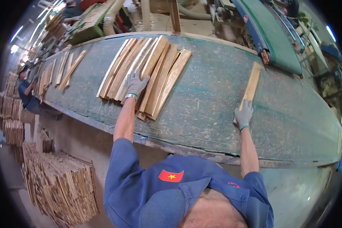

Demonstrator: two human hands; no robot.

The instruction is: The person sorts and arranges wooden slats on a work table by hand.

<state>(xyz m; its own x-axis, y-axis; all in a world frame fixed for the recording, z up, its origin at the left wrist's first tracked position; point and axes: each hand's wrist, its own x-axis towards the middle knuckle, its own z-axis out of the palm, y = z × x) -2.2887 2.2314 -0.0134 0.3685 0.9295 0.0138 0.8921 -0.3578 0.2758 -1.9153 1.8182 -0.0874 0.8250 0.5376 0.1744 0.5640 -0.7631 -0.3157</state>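
My left hand [136,84], in a grey glove, lies with its fingers spread on a row of wooden strips [119,68]. The strips rest side by side, slightly slanted, and a few on the right overlap. My right hand [244,114], also gloved, grips the near end of a single wooden strip [252,82] lying apart on the right. Its palm and fingers cover that end, so the strip's lower part is mostly hidden.
Both hands work over a worn green conveyor table [212,95]. More strips [66,70] lie at its left, near a co-worker [26,89]. A green inclined belt [271,34] meets the far right. Stacked wood [62,186] stands on the floor at lower left.
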